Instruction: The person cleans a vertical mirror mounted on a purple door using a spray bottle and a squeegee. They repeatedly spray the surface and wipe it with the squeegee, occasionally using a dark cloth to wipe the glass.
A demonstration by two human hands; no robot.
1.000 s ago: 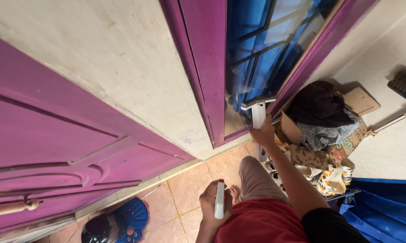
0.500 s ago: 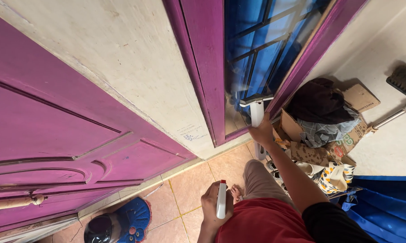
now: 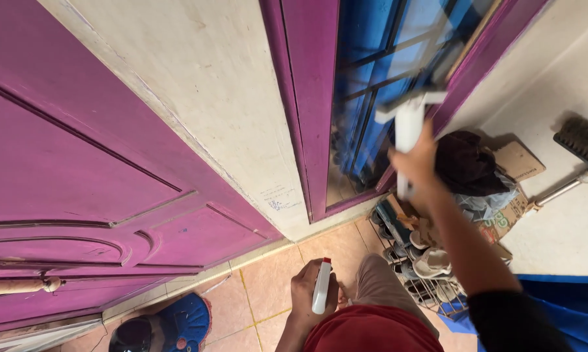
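The right hand [image 3: 416,161] is wrapped in a full fist around the white handle of a squeegee [image 3: 408,120], whose blade lies against the window glass [image 3: 378,85] up at about one o'clock in the view. A second ago that blade sat low on the pane, close to the bottom of the purple window frame [image 3: 310,111]; now it is noticeably higher, and the arm is stretched further out (the motion blur on the tool fits a quick upward sweep). That suggests the lower part of the glass has been passed over and the wiping is working on the middle of the pane.

The left hand [image 3: 312,293], down at six o'clock and close to the body, has its fingers curled tightly round a white spray bottle [image 3: 321,287] with a red tip, held upright much as it was before and pointing at nothing in particular.

At nine o'clock stands a purple panelled door [image 3: 78,195], with a blue slipper [image 3: 183,322] on the tiled floor [image 3: 274,274] at seven o'clock. At four o'clock a rack of shoes [image 3: 424,267] sits under a cardboard box [image 3: 509,195] heaped with dark clothes, and a brush [image 3: 584,140] lies at three o'clock.
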